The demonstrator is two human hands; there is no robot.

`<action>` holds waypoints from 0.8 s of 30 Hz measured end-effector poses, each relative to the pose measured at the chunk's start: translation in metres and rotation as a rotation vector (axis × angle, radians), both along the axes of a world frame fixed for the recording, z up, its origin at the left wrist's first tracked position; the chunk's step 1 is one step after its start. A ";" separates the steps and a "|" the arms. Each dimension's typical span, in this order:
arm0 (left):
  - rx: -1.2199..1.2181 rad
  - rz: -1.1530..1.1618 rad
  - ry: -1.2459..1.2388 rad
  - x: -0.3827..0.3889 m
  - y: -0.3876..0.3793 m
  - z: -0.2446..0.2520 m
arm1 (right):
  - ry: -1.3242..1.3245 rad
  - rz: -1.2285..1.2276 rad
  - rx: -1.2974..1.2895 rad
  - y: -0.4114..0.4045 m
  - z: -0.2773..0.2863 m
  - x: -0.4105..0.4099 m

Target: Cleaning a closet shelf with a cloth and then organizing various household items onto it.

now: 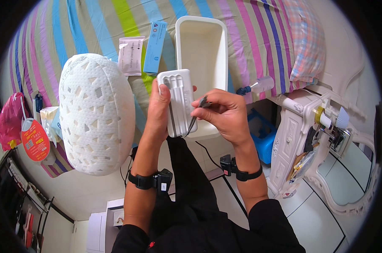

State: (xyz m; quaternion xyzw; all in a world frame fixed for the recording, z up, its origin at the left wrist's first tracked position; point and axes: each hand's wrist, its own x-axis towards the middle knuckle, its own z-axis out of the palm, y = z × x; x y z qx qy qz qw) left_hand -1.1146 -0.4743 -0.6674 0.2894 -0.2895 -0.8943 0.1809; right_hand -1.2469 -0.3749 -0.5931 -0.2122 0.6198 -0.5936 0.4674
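My left hand [161,110] grips a white power bank [182,95] with grooves for built-in cables on its face. One cable lies along a groove at its left side. My right hand [224,112] pinches the plug end of a dark grey cable [192,125], which runs down to the power bank's lower end. Both hands are over the near end of a white plastic bin [224,63], whose inside looks bare where it shows. Behind the power bank, on the striped bedsheet, lie a blue carton [155,47] and a pink packet of wipes [131,56].
A large white patterned pillow [96,114] is at the left, beside a pink bag [12,120] and a red round tag [35,139]. At the right lie a clear bottle [262,84] and a checked pillow [308,41], near a blue plastic basket [262,136] and a white carved cabinet [289,139].
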 end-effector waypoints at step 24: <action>-0.091 -0.136 0.037 0.009 0.019 0.018 | -0.030 0.082 0.126 -0.003 0.017 -0.012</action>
